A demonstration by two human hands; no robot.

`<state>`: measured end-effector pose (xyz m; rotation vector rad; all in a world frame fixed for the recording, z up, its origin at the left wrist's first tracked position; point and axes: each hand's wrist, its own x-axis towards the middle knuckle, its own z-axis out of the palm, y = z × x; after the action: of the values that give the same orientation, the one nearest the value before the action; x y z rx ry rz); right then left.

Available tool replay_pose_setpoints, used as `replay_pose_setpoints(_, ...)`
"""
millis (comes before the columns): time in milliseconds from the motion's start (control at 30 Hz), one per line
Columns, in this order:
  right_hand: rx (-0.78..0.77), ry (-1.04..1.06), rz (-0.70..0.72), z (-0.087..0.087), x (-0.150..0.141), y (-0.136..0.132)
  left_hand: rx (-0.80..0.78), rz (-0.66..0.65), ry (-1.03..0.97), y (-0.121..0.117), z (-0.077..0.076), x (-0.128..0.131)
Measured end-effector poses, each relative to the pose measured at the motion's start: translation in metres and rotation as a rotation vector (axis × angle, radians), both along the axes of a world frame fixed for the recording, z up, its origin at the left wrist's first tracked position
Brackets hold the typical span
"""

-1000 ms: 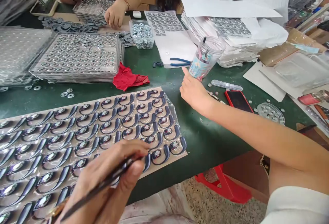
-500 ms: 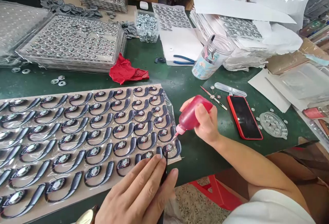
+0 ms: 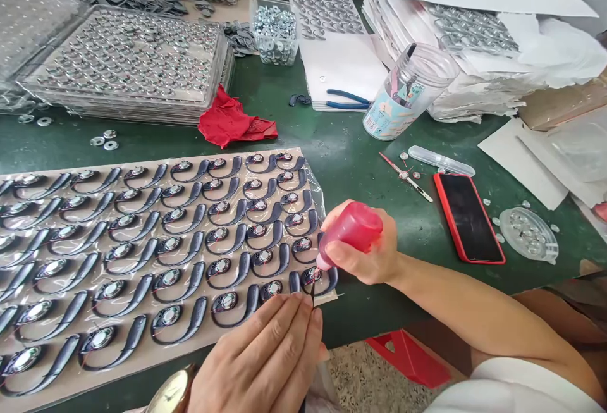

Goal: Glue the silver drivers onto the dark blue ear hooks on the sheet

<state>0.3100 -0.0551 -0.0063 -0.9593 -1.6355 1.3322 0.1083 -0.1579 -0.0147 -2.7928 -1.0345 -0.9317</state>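
My right hand [image 3: 379, 248] is wrapped round a red squeeze bottle [image 3: 353, 229], tilted nozzle-down. The nozzle is over the dark curved ear-hook piece [image 3: 328, 280] at the near right corner of the sheet; whether it touches is hard to tell. My left hand [image 3: 265, 350] lies palm down at the sheet's near edge, its fingers closed on slim black tweezers [image 3: 312, 293]. Their dark tip reaches the round silver speaker [image 3: 310, 274] in that same piece, close to the nozzle. My fingers hide most of the tweezers. Several rows of similar pieces lie on the film-covered cardboard sheet [image 3: 265, 372].
Beyond the sheet lie a red cloth [image 3: 232, 119] and stacked trays of round parts [image 3: 128, 52]. A clear jar [image 3: 403, 97], blue-handled pliers [image 3: 348, 98], a tub of metal parts [image 3: 274, 30], a red-cased phone [image 3: 469, 217] and a round lidded case [image 3: 528, 234] stand farther right and back.
The bottle has come down and slightly left, its nozzle now over the corner piece near the tweezers' tip. My left hand has shifted slightly. The view has tilted down a little.
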Motion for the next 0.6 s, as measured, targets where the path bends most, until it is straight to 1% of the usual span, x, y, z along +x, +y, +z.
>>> replay_pose_setpoints(67, 0.071, -0.064, -0.011, -0.0004, -0.0014, 0.0004, 0.017, -0.014, 0.064, -0.0002, 0.0027, 0.0008)
replay_pose_setpoints(133, 0.172, -0.097, -0.025, -0.0005, -0.0033, 0.002, 0.047, -0.011, 0.064, -0.0009, 0.0038, 0.0028)
replay_pose_setpoints(233, 0.351, -0.066, -0.044, -0.001, -0.0058, 0.0049, 0.054, 0.011, 0.047, -0.0011, 0.0043, 0.0067)
replay_pose_setpoints(300, 0.417, -0.043, -0.045, -0.0015, -0.0066, 0.0061, 0.048, 0.017, 0.047, -0.0004, 0.0052, 0.0086)
replay_pose_setpoints(433, 0.446, -0.04, -0.049, -0.0034, -0.0064, 0.0064, 0.048, 0.004, 0.047, 0.0017, 0.006, 0.0093)
replay_pose_setpoints(600, 0.435, -0.076, -0.069, -0.0047, -0.0054, 0.0055, 0.098, 0.013, 0.013, 0.0022, 0.0015, 0.0095)
